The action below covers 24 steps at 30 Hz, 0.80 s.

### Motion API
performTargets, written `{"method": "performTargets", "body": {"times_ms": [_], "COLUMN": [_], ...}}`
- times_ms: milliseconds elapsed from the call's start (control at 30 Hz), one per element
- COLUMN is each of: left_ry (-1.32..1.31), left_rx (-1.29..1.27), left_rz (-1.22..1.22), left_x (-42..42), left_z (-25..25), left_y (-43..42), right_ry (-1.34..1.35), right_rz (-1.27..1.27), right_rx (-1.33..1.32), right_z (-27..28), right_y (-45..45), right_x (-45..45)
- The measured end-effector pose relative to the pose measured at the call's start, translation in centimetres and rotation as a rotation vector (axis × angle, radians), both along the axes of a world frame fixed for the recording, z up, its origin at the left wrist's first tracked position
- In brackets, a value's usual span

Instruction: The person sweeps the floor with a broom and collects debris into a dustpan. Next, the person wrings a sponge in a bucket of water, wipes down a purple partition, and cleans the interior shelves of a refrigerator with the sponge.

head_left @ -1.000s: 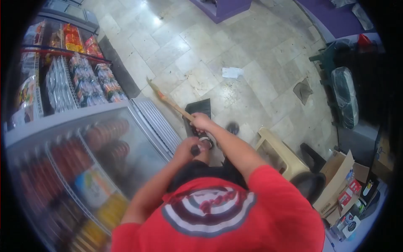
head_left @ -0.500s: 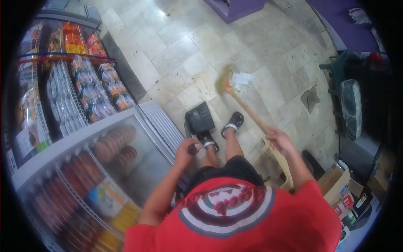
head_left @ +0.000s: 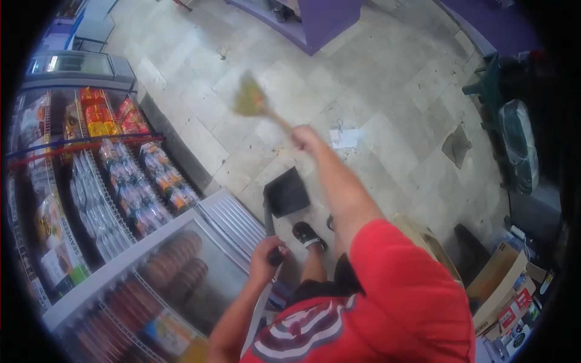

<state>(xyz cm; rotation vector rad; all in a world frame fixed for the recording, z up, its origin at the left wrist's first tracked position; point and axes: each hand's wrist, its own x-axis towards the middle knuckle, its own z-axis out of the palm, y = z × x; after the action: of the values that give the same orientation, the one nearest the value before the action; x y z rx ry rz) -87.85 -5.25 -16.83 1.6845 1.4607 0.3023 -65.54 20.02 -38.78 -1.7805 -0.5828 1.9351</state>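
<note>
My right hand [head_left: 307,139] is closed round the handle of a soft broom [head_left: 251,101], my arm stretched forward. The broom's yellowish bristles are blurred, over or on the floor tiles ahead. Lower down, my left hand [head_left: 266,259] grips the dark handle end of a black dustpan [head_left: 287,192], whose pan lies on the floor in front of my shoes. A white sheet [head_left: 347,138], apparently paper, lies on the tiles right of my right hand. Small bits of debris [head_left: 275,151] are scattered between the broom and the dustpan.
On my left stands a glass-topped freezer [head_left: 181,266], with a rack of packaged snacks [head_left: 121,175] beyond it. A purple shelf unit [head_left: 330,24] is ahead. To the right are a grey rag-like piece [head_left: 456,146], a green chair [head_left: 484,85] and an open cardboard box [head_left: 499,284].
My right hand has swung forward and left, carrying the broom from near the paper to farther ahead. My left hand still holds the dustpan. The view has shifted, showing more floor ahead.
</note>
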Motion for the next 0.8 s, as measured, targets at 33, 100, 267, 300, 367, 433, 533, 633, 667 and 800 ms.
{"method": "performTargets", "body": {"times_ms": [33,100,267,300,367,433,533,633,667,800], "left_ry": [0.004,-0.001,-0.044,-0.034,-0.006,-0.003,-0.006,0.017,0.038,-0.018], "left_rx": [0.016,0.046,-0.018,-0.012,0.007,0.013,0.008,0.091,0.07,0.101], "left_rz": [-0.014,-0.044,-0.082,-0.097,-0.133,-0.158,-0.203,-0.229,-0.293,-0.347], "left_x": [0.4,1.3,3.8,4.6,5.7,6.3,7.6,7.3,7.4,8.5], "left_z": [-0.3,0.1,0.2,0.3,1.0,1.9,3.4,5.4,6.0,5.3], "left_y": [0.7,1.7,6.2,7.1,8.9,10.5,13.9,17.5,18.9,24.5], "right_ry": [0.178,0.415,0.351,0.317,0.326,0.354,0.166,-0.079,-0.268,-0.465], "right_rz": [-0.262,-0.575,-0.667,-0.733,-0.749,-0.762,-0.827,-0.824,-0.76,-0.871], "right_rx": [-0.106,-0.14,-0.207,-0.302,-0.27,-0.245,-0.201,-0.032,-0.07,-0.229], "right_z": [-1.3,-0.7,6.3,7.6,13.4,20.6,27.0,27.6,28.1,22.8], "right_y": [-1.1,-6.0,-23.7,-27.0,-32.1,-36.2,-41.4,-47.8,-48.2,-50.7], "right_x": [3.9,10.9,18.9,19.7,21.2,23.1,26.9,31.1,32.0,35.7]}}
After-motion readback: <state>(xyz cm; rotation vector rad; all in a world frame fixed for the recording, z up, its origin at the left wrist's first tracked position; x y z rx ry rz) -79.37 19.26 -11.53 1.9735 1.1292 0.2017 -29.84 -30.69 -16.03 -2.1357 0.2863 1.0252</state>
